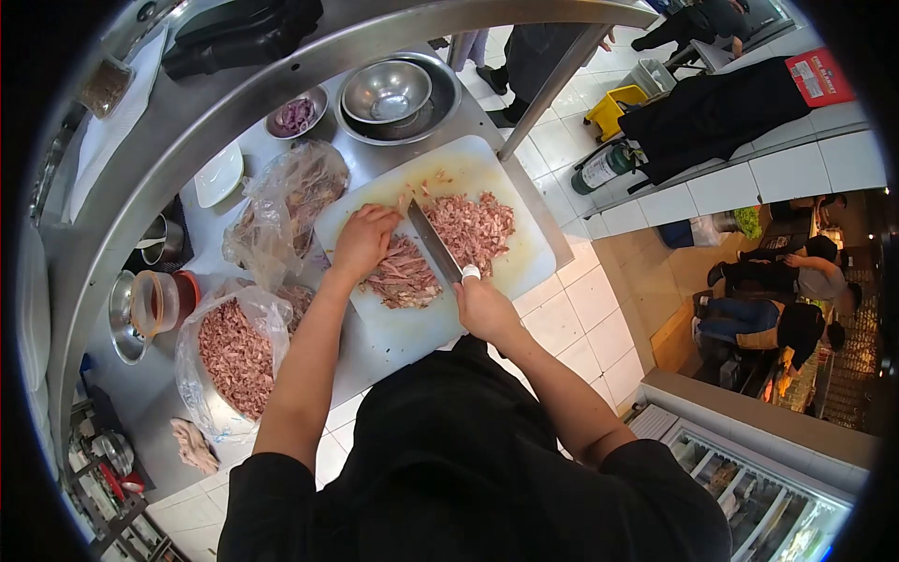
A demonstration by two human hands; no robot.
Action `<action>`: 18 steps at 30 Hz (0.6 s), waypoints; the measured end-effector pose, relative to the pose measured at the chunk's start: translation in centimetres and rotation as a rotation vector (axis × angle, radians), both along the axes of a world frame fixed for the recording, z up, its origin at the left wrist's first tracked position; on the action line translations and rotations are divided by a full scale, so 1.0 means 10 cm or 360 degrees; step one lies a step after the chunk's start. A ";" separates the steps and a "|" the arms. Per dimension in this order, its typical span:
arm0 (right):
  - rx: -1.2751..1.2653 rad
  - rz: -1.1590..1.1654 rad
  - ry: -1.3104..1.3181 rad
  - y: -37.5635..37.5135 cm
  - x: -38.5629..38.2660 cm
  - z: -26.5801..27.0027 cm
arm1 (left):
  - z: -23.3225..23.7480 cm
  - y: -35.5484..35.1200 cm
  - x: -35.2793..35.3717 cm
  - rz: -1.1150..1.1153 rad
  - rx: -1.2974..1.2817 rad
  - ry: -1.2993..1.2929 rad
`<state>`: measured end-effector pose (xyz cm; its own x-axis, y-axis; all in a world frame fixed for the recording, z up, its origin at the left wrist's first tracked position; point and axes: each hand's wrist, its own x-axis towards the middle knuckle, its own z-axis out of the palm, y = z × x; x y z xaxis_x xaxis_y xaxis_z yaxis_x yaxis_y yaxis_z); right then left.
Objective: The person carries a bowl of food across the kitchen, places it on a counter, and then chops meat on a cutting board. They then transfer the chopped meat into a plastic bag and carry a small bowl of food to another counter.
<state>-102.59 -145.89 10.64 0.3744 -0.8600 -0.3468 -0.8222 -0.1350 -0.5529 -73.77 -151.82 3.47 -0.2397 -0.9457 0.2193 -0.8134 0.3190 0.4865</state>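
My right hand [487, 307] is closed around the white handle of a kitchen knife [434, 242]. The blade stands between two piles of meat on a white cutting board [375, 330]. My left hand [365, 245], fingers bent and together, presses on the near end of the meat strips [405, 273] left of the blade. To the right of the knife lies a heap of chopped meat [475, 230]. A few small scraps are scattered near the board's far edge. My left fingertips are close to the blade but apart from it.
Left of the board are a plastic bag of meat [286, 211] and a bag-lined container of chopped meat [234, 361]. Steel bowls [386, 92] and a bowl of purple onion [296, 116] stand behind. A curved metal rail [309, 70] crosses overhead. Other people work farther off.
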 end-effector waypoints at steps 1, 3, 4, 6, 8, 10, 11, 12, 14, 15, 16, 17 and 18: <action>0.0025 -0.0011 0.0040 0.02 0.00 0.01 | -0.01 0.04 0.03 -0.0113 0.0066 -0.0006; 0.0045 -0.0022 0.0047 0.04 0.01 0.00 | 0.00 0.16 0.05 -0.0147 0.0095 0.0047; 0.0065 -0.0039 0.0060 0.06 0.01 -0.01 | 0.00 0.23 0.06 -0.0187 0.0124 0.0105; 0.0068 -0.0008 0.0051 0.05 0.01 0.00 | 0.12 0.36 -0.04 -0.0042 0.0358 0.0334; 0.0062 0.0021 0.0039 0.06 0.03 -0.02 | 0.22 0.45 -0.16 0.0103 0.0583 0.0560; 0.0066 0.0153 0.0094 0.07 0.07 -0.09 | 0.27 0.51 -0.25 0.0109 0.0233 0.0809; 0.0063 0.0152 0.0097 0.07 0.09 -0.08 | 0.24 0.52 -0.26 0.0107 0.0231 0.0812; 0.0031 0.0134 0.0089 0.08 0.10 -0.07 | 0.20 0.53 -0.28 0.0032 0.0122 0.0696; -0.0006 0.0124 0.0086 0.07 0.11 0.01 | 0.16 0.55 -0.31 -0.0037 0.0006 0.0585; -0.0013 0.0114 0.0093 0.06 0.13 0.12 | 0.17 0.57 -0.35 0.0009 0.0011 0.0593; -0.0017 0.0103 0.0101 0.06 0.14 0.24 | 0.18 0.58 -0.38 0.0053 0.0019 0.0602; -0.0013 0.0103 0.0109 0.05 0.16 0.37 | 0.23 0.59 -0.40 0.0053 0.0022 0.0610; 0.0065 0.0141 0.0185 0.03 0.17 0.52 | 0.29 0.60 -0.40 -0.0007 0.0036 0.0508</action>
<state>-100.85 -145.58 15.89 0.4034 -0.8096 -0.4264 -0.8670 -0.1892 -0.4609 -77.80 -145.86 6.41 -0.1662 -0.9503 0.2633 -0.6171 0.3085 0.7239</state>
